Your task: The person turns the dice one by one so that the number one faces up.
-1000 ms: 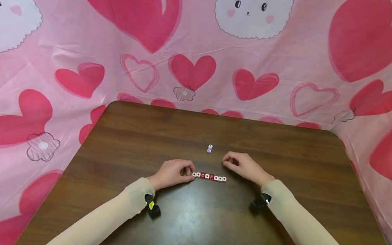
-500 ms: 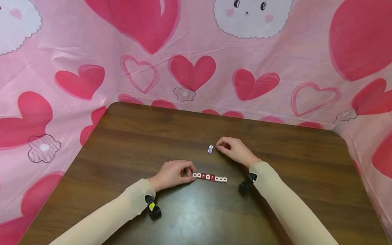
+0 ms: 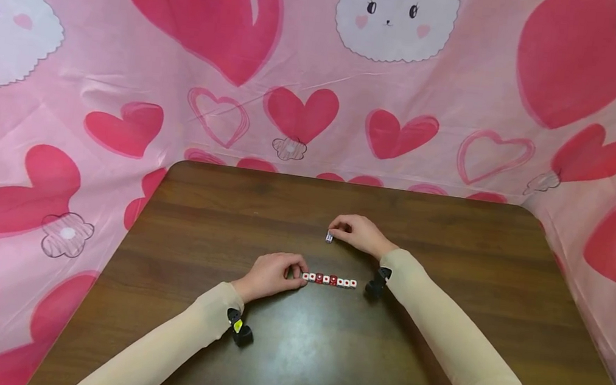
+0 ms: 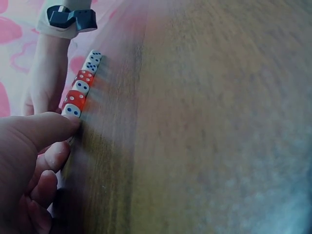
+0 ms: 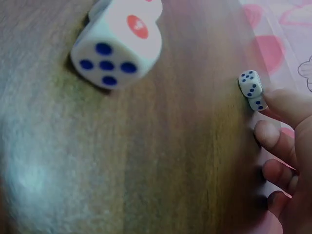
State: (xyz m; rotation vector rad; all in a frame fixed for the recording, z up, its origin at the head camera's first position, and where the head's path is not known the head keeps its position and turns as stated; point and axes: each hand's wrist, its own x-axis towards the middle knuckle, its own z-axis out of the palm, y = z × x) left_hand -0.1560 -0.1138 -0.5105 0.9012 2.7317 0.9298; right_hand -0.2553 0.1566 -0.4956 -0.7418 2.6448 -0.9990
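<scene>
A straight row of white and red dice (image 3: pixel 326 279) lies across the table. At its left end my left hand (image 3: pixel 272 273) pinches the end white die between thumb and index finger. In the left wrist view the thumb (image 4: pixel 61 125) covers part of that die, beside the other dice (image 4: pixel 82 87). Farther back, my right hand (image 3: pixel 362 234) has its thumb and index fingertips on the rear of two white dice. The front die (image 3: pixel 328 238) shows below the fingertips. In the right wrist view the front die (image 5: pixel 247 83) partly hides the pinched die (image 5: pixel 257 104).
The brown wooden table (image 3: pixel 293 356) has its far edge against a pink heart-patterned cloth (image 3: pixel 405 85). A wrist camera (image 3: pixel 377 284) hangs under the right sleeve, just right of the row's end. Another wrist camera (image 3: pixel 241 330) sits at the left wrist.
My right hand has moved back and left from near the row to the two white dice, and its fingertips now cover the rear one. The left hand stays at the row's end.
</scene>
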